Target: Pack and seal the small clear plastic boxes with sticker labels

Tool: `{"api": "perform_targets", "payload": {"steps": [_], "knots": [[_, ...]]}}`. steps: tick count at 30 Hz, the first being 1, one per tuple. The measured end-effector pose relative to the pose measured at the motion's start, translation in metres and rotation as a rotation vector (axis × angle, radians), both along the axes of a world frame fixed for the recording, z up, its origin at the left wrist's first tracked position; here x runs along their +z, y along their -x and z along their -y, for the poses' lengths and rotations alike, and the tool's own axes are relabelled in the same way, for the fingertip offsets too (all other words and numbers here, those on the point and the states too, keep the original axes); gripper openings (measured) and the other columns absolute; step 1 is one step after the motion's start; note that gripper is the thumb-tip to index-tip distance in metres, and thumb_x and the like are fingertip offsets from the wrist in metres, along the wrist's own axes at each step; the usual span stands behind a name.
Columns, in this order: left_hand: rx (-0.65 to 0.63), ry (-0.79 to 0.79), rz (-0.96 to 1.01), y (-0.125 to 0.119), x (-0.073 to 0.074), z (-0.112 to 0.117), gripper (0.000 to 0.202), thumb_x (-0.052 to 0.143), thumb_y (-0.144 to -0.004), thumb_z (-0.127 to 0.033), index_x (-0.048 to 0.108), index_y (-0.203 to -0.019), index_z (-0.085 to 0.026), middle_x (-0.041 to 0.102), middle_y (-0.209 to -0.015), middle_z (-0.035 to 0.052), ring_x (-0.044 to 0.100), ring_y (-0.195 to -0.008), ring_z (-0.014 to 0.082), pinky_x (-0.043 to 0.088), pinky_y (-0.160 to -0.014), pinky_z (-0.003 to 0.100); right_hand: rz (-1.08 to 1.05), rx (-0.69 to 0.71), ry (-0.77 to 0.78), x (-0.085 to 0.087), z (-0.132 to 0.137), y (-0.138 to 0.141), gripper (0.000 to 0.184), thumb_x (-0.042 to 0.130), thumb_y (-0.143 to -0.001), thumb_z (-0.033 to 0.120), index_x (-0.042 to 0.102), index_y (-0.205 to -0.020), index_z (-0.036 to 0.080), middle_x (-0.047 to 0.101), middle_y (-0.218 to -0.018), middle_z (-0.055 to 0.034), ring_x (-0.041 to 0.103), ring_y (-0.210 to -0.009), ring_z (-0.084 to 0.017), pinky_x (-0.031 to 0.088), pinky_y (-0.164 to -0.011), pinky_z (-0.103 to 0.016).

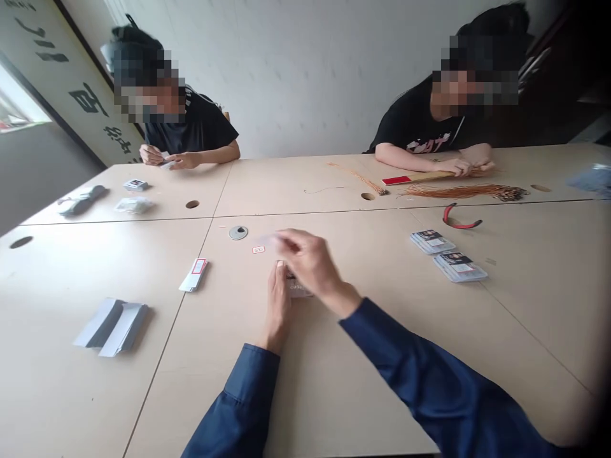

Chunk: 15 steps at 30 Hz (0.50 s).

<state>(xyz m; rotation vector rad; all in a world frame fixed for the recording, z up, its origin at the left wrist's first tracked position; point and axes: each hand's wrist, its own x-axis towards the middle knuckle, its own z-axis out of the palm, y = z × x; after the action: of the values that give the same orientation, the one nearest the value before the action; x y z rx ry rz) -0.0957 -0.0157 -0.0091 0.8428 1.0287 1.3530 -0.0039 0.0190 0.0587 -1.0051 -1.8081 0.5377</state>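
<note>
Card [300, 291] | left hand [277, 289] alongside, grip: cannot tell | right hand [308, 257] pinching pale piece [263, 241] (blurred)

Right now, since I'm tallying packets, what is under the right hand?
Part of a printed packet shows under the right hand, beside the left hand. Its remaining part and anything beneath it are covered.

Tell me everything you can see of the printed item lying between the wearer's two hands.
The printed item lies on the pale table, directly in front of the wearer. What shows is dark print toward the top and a paler lower part with a slight shine, perhaps plastic. The left hand rests along its left side; the right hand covers much of it from this view, and whether that hand touches it is unclear. Its full outline and lettering cannot be made out.
</note>
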Motion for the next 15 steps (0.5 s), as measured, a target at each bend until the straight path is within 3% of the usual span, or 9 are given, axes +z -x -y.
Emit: {"api": "perform_targets", "payload": {"steps": [2,6,11,15], "knots": [[0.101,-0.110,-0.240,-0.003,0.006,0.012,0.034,0.048,-0.096,-0.051,0.057,-0.083,-0.021,0.058,-0.083,0.0025,0.056,-0.083,0.0180,0.046,-0.077,0.027,-0.130,-0.158,0.137,-0.013,0.001,-0.051,0.027,0.058,-0.095,0.038,0.073,-0.096,0.015,0.074,-0.086,-0.0054,0.067,-0.076,-0.017,0.053,-0.073,-0.029],[0.072,-0.174,-0.513,-0.018,0.013,0.019,0.039,0.038,-0.099,-0.052,0.044,-0.075,-0.022,0.043,-0.072,-0.0016,0.041,-0.067,0.0149,0.037,-0.064,0.025,-0.258,-0.287,0.379,-0.042,0.013,-0.123,0.039,0.065,-0.086,0.048,0.073,-0.103,0.013,0.073,-0.087,-0.0076,0.068,-0.077,-0.020,0.057,-0.074,-0.033],[0.092,-0.094,-0.693,-0.042,0.012,0.003,0.035,0.040,-0.098,-0.046,0.046,-0.073,-0.023,0.049,-0.070,-0.0013,0.045,-0.067,0.0161,0.035,-0.063,0.026,-0.580,-0.240,0.454,-0.051,0.025,-0.143,0.046,0.063,-0.085,0.058,0.074,-0.095,0.014,0.070,-0.095,-0.0087,0.066,-0.079,-0.018,0.062,-0.072,-0.034],[0.163,-0.052,-0.831,-0.057,0.008,-0.009,0.028,0.047,-0.094,-0.039,0.054,-0.072,-0.023,0.059,-0.074,0.0021,0.053,-0.074,0.0198,0.039,-0.069,0.029,-0.569,-0.249,0.467,-0.052,0.023,-0.152,0.043,0.067,-0.083,0.048,0.068,-0.110,0.014,0.070,-0.090,-0.0061,0.068,-0.071,-0.016,0.059,-0.073,-0.033]]}}
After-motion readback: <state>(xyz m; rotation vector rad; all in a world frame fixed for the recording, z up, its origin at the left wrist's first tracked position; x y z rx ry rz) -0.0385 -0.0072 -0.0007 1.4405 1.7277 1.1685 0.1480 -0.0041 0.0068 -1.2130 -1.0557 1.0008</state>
